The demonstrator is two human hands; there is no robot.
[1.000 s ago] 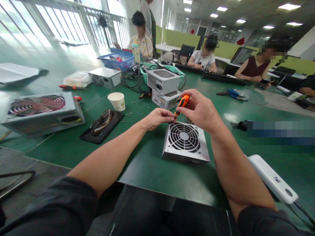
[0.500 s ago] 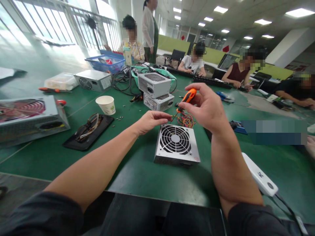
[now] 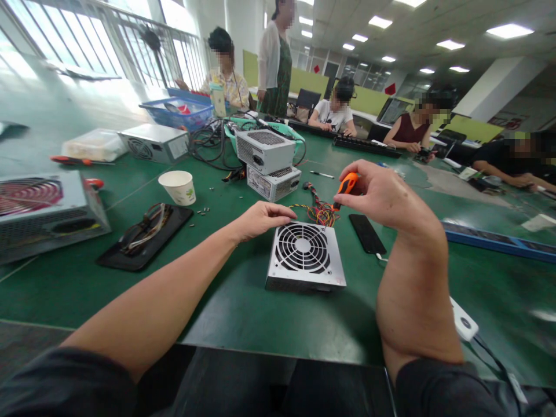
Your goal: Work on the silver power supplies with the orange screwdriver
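A silver power supply (image 3: 306,277) with a round fan grille lies on the green table in front of me. My left hand (image 3: 268,221) is at its back left corner, thumb and fingertips pinched together; whatever is between them is hidden or too small to make out. Over the table behind the unit's right side, my right hand (image 3: 377,194) grips a screwdriver (image 3: 348,183) by its orange and black handle, pointing down and left. A bundle of coloured wires (image 3: 324,214) lies behind the power supply, near the screwdriver's lower end.
Several small screws (image 3: 200,214) lie near a paper cup (image 3: 178,188). Left stand a black tray with cables (image 3: 143,240) and a larger power supply (image 3: 47,217). Two stacked power supplies (image 3: 271,156) stand ahead. A phone (image 3: 367,234) and white power strip (image 3: 464,320) are right. People sit opposite.
My right hand has moved right with the screwdriver, away from my left hand. My left hand has shifted slightly down to the power supply's corner. The view has turned a little right.
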